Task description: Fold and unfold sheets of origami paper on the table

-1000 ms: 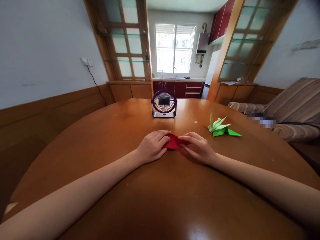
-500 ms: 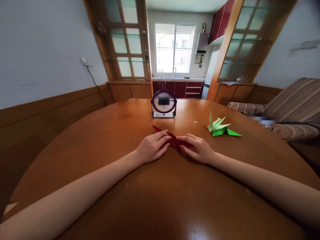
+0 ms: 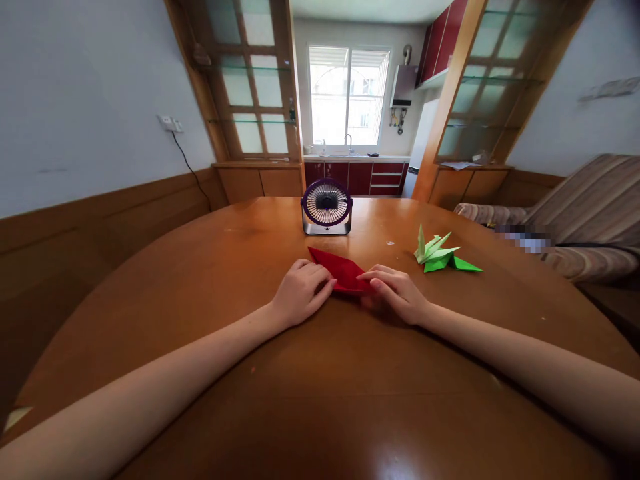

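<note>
A folded piece of red paper (image 3: 345, 270) lies between my hands on the brown table, its pointed end toward the upper left. My left hand (image 3: 304, 290) is closed at the paper's left edge, with thumb and fingers pinching it. At the lower right corner, my right hand (image 3: 397, 291) grips the paper between thumb and fingers. Part of each end of the paper is hidden under the fingers. To the right of my right hand stand folded paper cranes (image 3: 436, 248), light green and bright green, close together.
A small purple desk fan (image 3: 327, 203) stands beyond the paper. The wooden table (image 3: 200, 280) has a rounded edge. A striped sofa (image 3: 590, 213) is at the right, and a cable (image 3: 187, 160) hangs from a wall socket at the left.
The red paper now shows a broader, brighter face between my hands; before, it was a narrow dark strip mostly under my fingers. My left hand has drawn back slightly to the left.
</note>
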Action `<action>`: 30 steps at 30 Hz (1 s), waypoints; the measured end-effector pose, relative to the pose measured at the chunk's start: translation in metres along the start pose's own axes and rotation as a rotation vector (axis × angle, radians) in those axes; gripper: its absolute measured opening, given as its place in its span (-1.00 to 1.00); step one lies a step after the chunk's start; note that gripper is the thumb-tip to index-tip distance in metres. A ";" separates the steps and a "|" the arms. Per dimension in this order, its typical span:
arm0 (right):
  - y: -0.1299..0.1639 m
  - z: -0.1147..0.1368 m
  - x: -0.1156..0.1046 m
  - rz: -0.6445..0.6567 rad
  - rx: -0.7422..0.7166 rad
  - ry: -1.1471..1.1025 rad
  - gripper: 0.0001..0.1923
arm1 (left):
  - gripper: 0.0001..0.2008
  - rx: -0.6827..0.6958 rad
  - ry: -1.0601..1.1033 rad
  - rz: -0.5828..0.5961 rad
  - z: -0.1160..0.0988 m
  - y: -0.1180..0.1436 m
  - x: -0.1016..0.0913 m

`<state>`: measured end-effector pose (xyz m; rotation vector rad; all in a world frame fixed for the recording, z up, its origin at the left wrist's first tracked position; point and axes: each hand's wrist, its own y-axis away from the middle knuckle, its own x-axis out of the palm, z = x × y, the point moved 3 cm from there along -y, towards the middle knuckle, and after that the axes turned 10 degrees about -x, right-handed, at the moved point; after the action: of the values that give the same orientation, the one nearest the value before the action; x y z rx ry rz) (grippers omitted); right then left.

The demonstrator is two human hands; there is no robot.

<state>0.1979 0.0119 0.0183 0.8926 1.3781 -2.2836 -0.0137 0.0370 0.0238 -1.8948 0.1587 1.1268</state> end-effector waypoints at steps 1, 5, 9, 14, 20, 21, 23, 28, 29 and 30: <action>0.000 0.001 0.000 0.013 -0.010 -0.003 -0.60 | -0.78 -0.024 -0.003 -0.004 0.000 -0.001 -0.001; 0.001 0.005 0.001 0.074 -0.060 -0.032 -0.62 | -0.85 -0.095 0.008 -0.025 -0.004 -0.004 -0.003; 0.001 0.007 0.000 0.123 -0.092 -0.048 -0.60 | -0.79 -0.166 0.024 0.035 -0.009 -0.006 -0.001; 0.000 0.012 0.001 0.222 -0.165 -0.067 -0.57 | -0.77 -0.327 0.153 0.098 -0.007 -0.007 0.002; -0.001 0.015 0.004 0.283 -0.228 -0.021 -0.47 | -0.82 -0.451 0.274 0.126 -0.004 -0.006 0.001; -0.001 0.015 0.004 0.274 -0.228 -0.020 -0.48 | -0.82 -0.462 0.290 0.132 -0.004 -0.007 0.001; -0.002 0.015 0.004 0.257 -0.229 -0.015 -0.51 | -0.82 -0.483 0.311 0.143 -0.005 -0.007 0.001; -0.002 0.016 0.004 0.231 -0.239 0.013 -0.58 | -0.77 -0.525 0.341 0.146 -0.003 -0.009 0.002; -0.002 0.016 0.004 0.228 -0.238 0.012 -0.59 | -0.76 -0.530 0.344 0.149 -0.002 -0.009 0.002; -0.002 0.016 0.004 0.228 -0.236 0.012 -0.60 | -0.77 -0.530 0.348 0.154 -0.001 -0.009 0.002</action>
<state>0.1886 -0.0014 0.0224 0.9330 1.4338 -1.9059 -0.0071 0.0417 0.0278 -2.5866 0.2165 0.9918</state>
